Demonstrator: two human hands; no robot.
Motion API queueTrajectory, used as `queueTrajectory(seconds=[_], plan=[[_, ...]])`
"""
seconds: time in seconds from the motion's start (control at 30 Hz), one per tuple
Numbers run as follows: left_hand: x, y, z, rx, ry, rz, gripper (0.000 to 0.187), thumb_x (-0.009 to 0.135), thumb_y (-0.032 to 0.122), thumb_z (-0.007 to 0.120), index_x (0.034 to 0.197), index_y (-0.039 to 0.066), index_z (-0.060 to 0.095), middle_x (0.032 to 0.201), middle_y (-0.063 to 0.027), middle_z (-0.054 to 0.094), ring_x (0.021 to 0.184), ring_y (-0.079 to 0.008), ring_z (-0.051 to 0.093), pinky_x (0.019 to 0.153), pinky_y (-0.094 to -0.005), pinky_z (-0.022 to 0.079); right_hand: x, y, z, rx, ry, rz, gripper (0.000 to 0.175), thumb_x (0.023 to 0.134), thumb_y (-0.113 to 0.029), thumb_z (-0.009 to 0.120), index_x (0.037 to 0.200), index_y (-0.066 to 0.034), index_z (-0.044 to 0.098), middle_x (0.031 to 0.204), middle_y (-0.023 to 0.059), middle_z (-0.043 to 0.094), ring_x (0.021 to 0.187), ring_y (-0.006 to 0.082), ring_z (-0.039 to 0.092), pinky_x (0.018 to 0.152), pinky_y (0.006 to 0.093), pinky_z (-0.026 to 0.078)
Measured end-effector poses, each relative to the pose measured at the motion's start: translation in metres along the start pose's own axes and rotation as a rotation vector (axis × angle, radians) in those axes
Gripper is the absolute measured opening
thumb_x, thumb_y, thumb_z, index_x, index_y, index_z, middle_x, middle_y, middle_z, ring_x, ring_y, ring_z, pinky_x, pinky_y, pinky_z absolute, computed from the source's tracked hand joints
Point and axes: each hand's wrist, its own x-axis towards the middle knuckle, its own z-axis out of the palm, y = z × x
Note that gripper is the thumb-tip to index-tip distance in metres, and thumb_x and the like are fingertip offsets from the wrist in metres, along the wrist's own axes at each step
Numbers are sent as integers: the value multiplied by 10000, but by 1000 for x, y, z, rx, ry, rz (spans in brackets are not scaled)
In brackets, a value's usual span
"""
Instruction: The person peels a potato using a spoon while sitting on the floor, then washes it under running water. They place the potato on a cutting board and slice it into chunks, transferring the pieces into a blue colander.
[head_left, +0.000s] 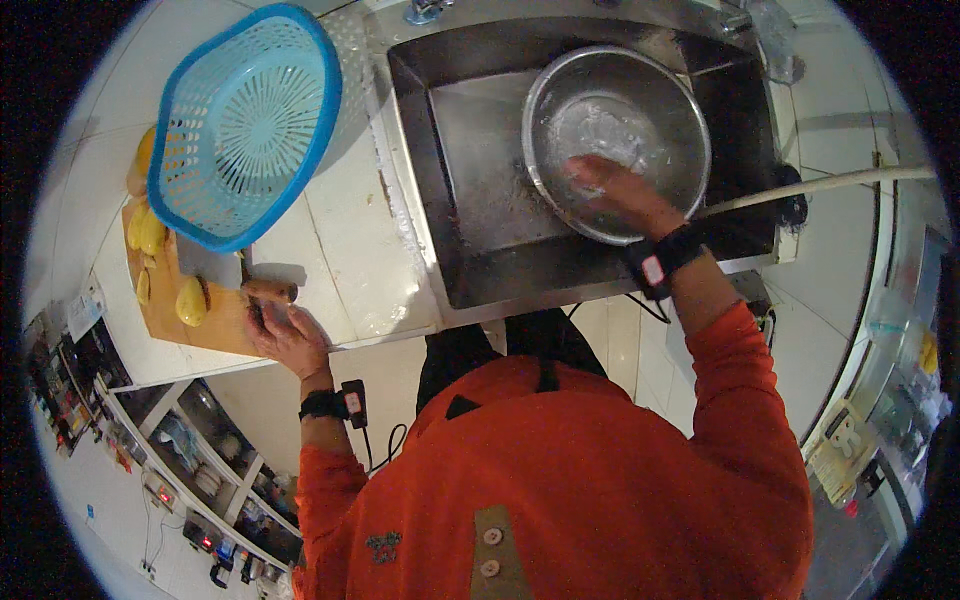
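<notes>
My right hand (622, 193) reaches into a round stainless steel bowl (694, 172) standing in the sink. Its blurred fingers are near a whitish, shiny patch, perhaps water, at the bowl's bottom. My left hand (289, 337) rests at the near right corner of a wooden cutting board (217, 334), fingers slightly apart, just below the wooden handle (270, 290) of a broad-bladed kitchen knife. The knife's blade (210, 261) lies flat on the board, partly hidden under the basket's rim. Yellow peeled pieces (191, 301), possibly potato, lie on the board.
A blue plastic basket (330, 97) stands on the white tiled counter (345, 255), overlapping the board. The steel sink (480, 150) has a raised front edge. A pale hose (825, 184) crosses its right side. A faucet (424, 11) is at the back.
</notes>
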Motion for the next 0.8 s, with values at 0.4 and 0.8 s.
queueTrajectory(seconds=[0.4,0.8], plan=[[-2,7,-1,98,-50,-65,471,910,291,525,1298,37,438,1435,-248,316,1321,-428,296,1065,-548,241,37,10,-26,-299,-4,123,433,882,-326,602,1201,-35,575,1241,143,584,1189,313,535,997,434,432],[-2,2,-3,-200,32,-151,320,955,190,452,1209,20,550,1402,-234,369,1299,-388,354,1081,-468,269,7,-45,293,-1041,-244,-1102,585,871,-346,564,1356,-35,457,1447,126,411,1363,256,344,1149,458,194]])
